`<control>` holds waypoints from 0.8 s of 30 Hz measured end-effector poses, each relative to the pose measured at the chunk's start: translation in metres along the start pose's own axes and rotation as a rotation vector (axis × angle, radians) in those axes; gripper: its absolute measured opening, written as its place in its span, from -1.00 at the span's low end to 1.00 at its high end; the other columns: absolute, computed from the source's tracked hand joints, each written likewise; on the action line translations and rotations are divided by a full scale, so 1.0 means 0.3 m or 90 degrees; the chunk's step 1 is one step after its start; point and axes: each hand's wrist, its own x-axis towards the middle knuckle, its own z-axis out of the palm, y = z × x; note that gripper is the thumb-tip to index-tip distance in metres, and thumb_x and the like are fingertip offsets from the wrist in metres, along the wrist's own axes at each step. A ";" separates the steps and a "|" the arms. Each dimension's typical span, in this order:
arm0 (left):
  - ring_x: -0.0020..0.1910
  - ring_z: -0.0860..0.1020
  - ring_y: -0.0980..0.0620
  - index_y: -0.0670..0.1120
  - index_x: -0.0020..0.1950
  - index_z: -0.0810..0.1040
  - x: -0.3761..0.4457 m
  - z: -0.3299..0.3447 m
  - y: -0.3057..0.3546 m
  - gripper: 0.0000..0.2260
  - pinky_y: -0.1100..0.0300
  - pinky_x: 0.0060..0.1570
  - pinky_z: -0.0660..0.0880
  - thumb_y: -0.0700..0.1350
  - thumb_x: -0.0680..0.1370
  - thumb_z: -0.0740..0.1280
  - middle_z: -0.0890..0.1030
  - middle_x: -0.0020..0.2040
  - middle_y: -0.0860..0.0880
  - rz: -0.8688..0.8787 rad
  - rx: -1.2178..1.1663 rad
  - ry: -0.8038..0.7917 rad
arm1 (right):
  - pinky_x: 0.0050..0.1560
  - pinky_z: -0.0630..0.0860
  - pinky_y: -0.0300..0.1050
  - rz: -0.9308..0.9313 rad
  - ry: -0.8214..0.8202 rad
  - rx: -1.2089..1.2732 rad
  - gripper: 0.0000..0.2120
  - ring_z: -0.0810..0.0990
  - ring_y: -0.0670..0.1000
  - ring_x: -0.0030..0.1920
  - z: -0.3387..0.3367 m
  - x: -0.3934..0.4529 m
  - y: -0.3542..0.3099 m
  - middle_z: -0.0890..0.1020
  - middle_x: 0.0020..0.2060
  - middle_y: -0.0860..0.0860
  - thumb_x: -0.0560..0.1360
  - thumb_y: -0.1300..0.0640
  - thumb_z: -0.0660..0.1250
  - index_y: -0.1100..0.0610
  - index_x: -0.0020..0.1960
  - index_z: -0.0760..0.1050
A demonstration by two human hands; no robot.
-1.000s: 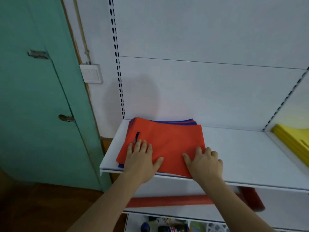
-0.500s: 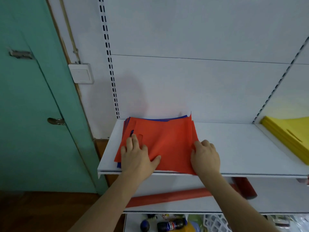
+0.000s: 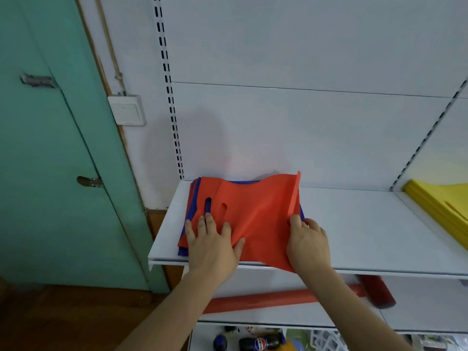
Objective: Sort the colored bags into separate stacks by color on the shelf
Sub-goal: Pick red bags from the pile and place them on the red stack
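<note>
— One stack of mixed bags (image 3: pixel 202 198) lies at the left end of the white shelf (image 3: pixel 354 236), red on top and blue edges showing under it at the left, the back and the right.

— And the top red bag (image 3: pixel 258 219)?

— Its right edge is lifted and stands nearly upright, so the sheet bows up in the middle. The right hand (image 3: pixel 307 245) holds that side: the thumb lies on top of the red fabric and the other fingers curl at the edge, so the grip is clamped on the bag.

— The other hand?

— The left hand (image 3: pixel 211 245) lies flat on the left part of the stack, fingers straight and spread, pressing down just below the oval handle cut-out. Blue shows through that hole.

— What else is on the shelf?

— A yellow stack (image 3: pixel 440 209) at the far right, well apart from the red and blue one. On the shelf below lies a red roll (image 3: pixel 253 300), with a darker red object beside it. To the left stand a green door (image 3: pixel 50 173) and a white wall switch (image 3: pixel 126 110).
</note>
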 end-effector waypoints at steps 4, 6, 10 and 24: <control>0.61 0.24 -0.22 0.09 0.54 0.40 -0.006 -0.018 0.012 -0.38 -0.39 0.56 -0.06 0.40 0.64 -0.02 0.25 0.65 -0.19 -0.003 -0.022 0.009 | -0.13 0.43 0.12 0.020 0.051 0.077 -0.64 0.59 0.30 -0.18 -0.032 0.005 -0.009 0.63 -0.28 0.16 0.43 0.39 0.26 0.21 0.20 0.51; 0.62 0.23 -0.20 0.09 0.55 0.38 -0.005 -0.020 0.017 -0.41 -0.39 0.57 -0.04 0.38 0.65 0.01 0.21 0.67 -0.16 -0.004 -0.043 0.007 | -0.22 0.37 0.08 0.057 0.076 0.149 -0.64 0.60 0.32 -0.21 -0.051 0.014 -0.004 0.64 -0.24 0.19 0.53 0.36 0.20 0.17 0.30 0.44; 0.64 0.15 -0.20 0.10 0.59 0.28 -0.002 -0.021 0.025 -0.43 -0.36 0.58 0.06 0.36 0.67 0.06 0.07 0.70 -0.11 -0.007 -0.090 -0.005 | -0.04 0.52 0.11 0.181 0.077 0.379 -0.70 0.62 0.28 -0.08 -0.113 0.054 -0.006 0.64 -0.11 0.10 0.60 0.23 0.25 0.03 0.30 0.39; 0.66 0.09 -0.21 0.06 0.58 0.31 0.014 -0.026 -0.012 -0.27 -0.26 0.61 0.07 0.46 0.61 -0.17 0.15 0.68 -0.16 -0.072 -0.137 0.025 | -0.12 0.50 0.03 0.120 0.051 0.232 -0.97 0.63 0.26 -0.08 -0.173 0.169 0.081 0.68 -0.18 0.07 0.55 0.17 0.37 0.09 -0.05 0.58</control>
